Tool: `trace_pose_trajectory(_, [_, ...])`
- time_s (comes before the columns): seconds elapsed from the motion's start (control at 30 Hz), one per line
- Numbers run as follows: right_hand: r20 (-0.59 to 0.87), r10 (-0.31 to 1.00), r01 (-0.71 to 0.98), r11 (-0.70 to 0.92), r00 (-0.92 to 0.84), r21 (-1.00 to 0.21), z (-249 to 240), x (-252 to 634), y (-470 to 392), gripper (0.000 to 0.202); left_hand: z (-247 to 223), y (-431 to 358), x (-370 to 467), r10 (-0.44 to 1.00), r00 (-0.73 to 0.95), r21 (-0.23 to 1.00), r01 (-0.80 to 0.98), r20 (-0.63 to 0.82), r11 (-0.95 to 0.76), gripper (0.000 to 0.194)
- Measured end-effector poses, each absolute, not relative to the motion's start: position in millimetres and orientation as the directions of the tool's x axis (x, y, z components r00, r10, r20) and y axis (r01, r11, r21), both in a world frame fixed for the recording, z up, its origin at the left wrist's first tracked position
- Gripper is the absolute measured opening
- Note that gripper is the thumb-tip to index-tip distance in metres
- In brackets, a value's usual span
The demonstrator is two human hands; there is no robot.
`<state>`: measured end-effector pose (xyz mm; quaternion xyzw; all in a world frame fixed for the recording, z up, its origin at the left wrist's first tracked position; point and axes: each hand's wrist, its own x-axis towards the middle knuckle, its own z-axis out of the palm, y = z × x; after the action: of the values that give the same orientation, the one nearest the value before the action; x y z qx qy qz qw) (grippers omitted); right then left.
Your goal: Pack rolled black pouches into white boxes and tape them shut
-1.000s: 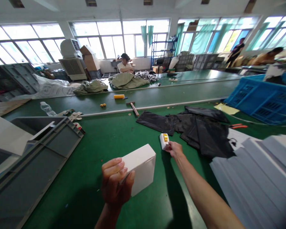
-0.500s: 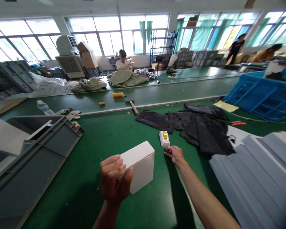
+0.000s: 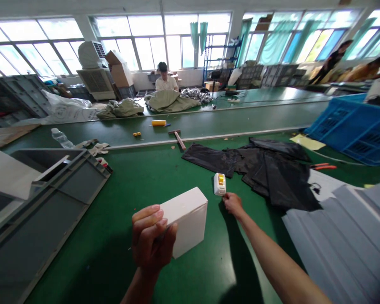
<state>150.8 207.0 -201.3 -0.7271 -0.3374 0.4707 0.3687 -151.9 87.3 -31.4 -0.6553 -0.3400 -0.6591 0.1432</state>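
Observation:
My left hand [image 3: 153, 236] is closed around the left end of a white cardboard box [image 3: 190, 228], fingers over the top and thumb on the near side. The box is held on edge above the green tabletop [image 3: 139, 181]. A small white tape dispenser [image 3: 220, 190] with a yellow roll sits on the table to the right of the box. At the dispenser's near end is my right hand [image 3: 233, 204], its fingers pinched together. Whatever lies between those fingertips is too small to make out.
A grey crate [image 3: 66, 198] with white pieces stands left. Black bags [image 3: 272, 177], grey-white sheets [image 3: 342, 236] and a blue crate [image 3: 348, 128] occupy the right side. Beyond lie a hammer [image 3: 180, 140] and a yellow roll [image 3: 158, 123]. A person [image 3: 166, 80] sits across the tables.
My right fingers have closed more tightly at the dispenser's near end. The dispenser now shows more upright in view. My left hand keeps the box in nearly the same place.

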Motion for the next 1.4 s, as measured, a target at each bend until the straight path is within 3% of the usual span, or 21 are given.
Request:
trace_pose_trajectory(0.2, [-0.413, 0.892, 0.046, -0.428, 0.183, -0.903, -153, 129, 167, 0.035, -27, 83, -150, 0.304, -0.105, 0.301, 0.624, 0.947, -0.721, 0.018])
trace_pose_trajectory(0.37, [-0.164, 0.985, -0.329, -0.171, -0.049, -0.929, -44, 80, 92, 0.038, -20, 76, -146, 0.298, -0.078, 0.275, 0.651, 0.951, -0.708, 0.020])
trace_pose_trajectory(0.5, [-0.072, 0.981, -0.269, -0.119, -0.181, -0.956, 16, 40, 53, 0.036, -9, 66, -143, 0.331, -0.053, 0.275, 0.689, 0.942, -0.670, 0.017])
trace_pose_trajectory(0.67, [-0.070, 0.983, -0.265, -0.114, -0.171, -0.957, 26, 20, 47, 0.041, 1, 55, -142, 0.388, 0.051, 0.220, 0.752, 0.920, -0.622, 0.019])
trace_pose_trajectory(1.03, [-0.201, 0.971, -0.243, -0.228, -0.131, -0.943, 33, 6, 46, 0.048, 4, 48, -133, 0.348, 0.055, 0.205, 0.718, 0.936, -0.665, 0.013])
trace_pose_trajectory(1.4, [-0.242, 0.968, -0.172, -0.250, -0.070, -0.953, 48, 2, 46, 0.040, 0, 48, -143, 0.416, 0.029, 0.270, 0.718, 0.909, -0.642, 0.019])
